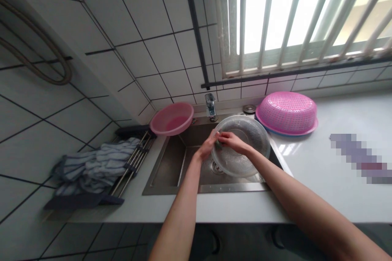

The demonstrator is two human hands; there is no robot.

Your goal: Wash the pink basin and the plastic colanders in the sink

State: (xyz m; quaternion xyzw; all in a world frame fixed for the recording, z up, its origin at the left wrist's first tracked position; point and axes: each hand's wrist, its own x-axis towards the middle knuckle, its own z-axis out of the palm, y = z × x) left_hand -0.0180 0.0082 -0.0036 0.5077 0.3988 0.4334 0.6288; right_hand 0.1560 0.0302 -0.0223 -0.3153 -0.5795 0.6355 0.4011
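A clear ribbed plastic basin (245, 147) is held tilted over the steel sink (171, 171). My left hand (207, 147) grips the basin's left rim. My right hand (232, 142) lies inside the basin with its fingers closed on a small dark green thing, perhaps a scrubbing pad (218, 144), pressed against the basin near the rim. The two hands almost touch. The sink drain (216, 166) shows below the basin.
A pink basin (171, 119) rests on the sink's back left corner beside the tap (210, 106). An upturned pink colander (287, 113) sits on the white counter (306, 187) to the right. A striped cloth (92, 165) lies on a rack left of the sink.
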